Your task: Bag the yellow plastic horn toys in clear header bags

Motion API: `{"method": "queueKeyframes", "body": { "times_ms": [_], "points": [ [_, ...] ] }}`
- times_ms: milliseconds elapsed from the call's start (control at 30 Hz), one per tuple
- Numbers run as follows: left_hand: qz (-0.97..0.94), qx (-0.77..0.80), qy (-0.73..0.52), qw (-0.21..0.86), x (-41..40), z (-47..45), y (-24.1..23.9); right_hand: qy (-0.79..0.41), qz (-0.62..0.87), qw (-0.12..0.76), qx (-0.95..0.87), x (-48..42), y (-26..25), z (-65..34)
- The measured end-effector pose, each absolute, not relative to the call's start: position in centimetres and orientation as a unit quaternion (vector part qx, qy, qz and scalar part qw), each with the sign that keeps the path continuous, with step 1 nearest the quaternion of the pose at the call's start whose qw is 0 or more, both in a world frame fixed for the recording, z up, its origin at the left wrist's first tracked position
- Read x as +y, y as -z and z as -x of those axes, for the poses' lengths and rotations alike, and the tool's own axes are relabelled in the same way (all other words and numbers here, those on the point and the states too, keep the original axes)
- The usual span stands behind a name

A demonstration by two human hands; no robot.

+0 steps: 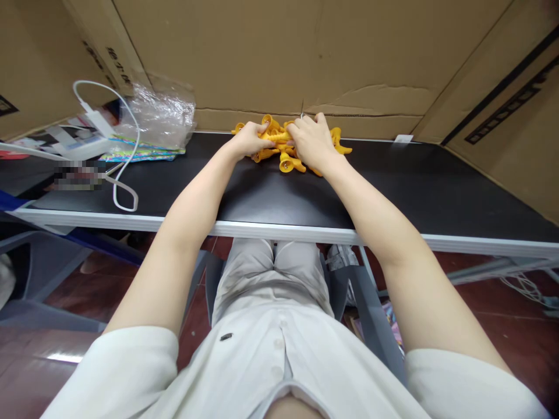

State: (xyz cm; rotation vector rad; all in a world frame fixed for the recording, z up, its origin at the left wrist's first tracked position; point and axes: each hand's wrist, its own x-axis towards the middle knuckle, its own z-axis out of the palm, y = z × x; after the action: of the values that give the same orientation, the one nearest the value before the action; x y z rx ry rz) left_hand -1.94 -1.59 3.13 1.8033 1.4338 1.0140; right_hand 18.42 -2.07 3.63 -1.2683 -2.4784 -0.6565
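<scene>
Several yellow plastic parts with flared, bell-like ends lie in a pile near the back of the black table; one of them is a yellow plastic part (287,163) in front. My left hand (250,139) is closed, thumb and fingers pinching a yellow plastic piece (279,138) at the pile's left side. Against that piece's right end rests my right hand (313,139), its fingers curled. From behind the right fingers a thin, pointed metal tool (302,108) sticks up; its handle is hidden in the hand. More yellow parts (340,142) show to the right of this hand.
Cardboard walls (279,58) surround the table (414,180) at the back and sides. On the left are a clear plastic bag (161,113), a colourful packet (144,152) and a white cable (135,198). A small white tag (402,139) lies at the back right.
</scene>
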Motion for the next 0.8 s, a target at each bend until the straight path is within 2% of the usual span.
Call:
{"method": "queueKeyframes", "body": {
  "times_ms": [367,467,600,800],
  "points": [
    [-0.666,0.595,-0.330,0.305,-1.9,2.5,-4.4,0.267,0.463,0.096,-0.840,-3.5,-4.0,-17.3],
    [-0.699,0.580,-0.353,0.223,-1.6,2.4,-4.1,0.245,0.451,0.102,-0.852,-3.5,-3.6,-17.4],
    [-0.752,0.531,-0.385,0.069,-1.5,1.8,-3.5,0.159,0.463,0.161,-0.857,-2.7,-2.8,-18.2],
    [-0.776,0.513,-0.365,0.034,-2.1,1.1,-3.2,0.062,0.485,0.187,-0.852,-1.5,-2.4,-19.0]
  ]
}}
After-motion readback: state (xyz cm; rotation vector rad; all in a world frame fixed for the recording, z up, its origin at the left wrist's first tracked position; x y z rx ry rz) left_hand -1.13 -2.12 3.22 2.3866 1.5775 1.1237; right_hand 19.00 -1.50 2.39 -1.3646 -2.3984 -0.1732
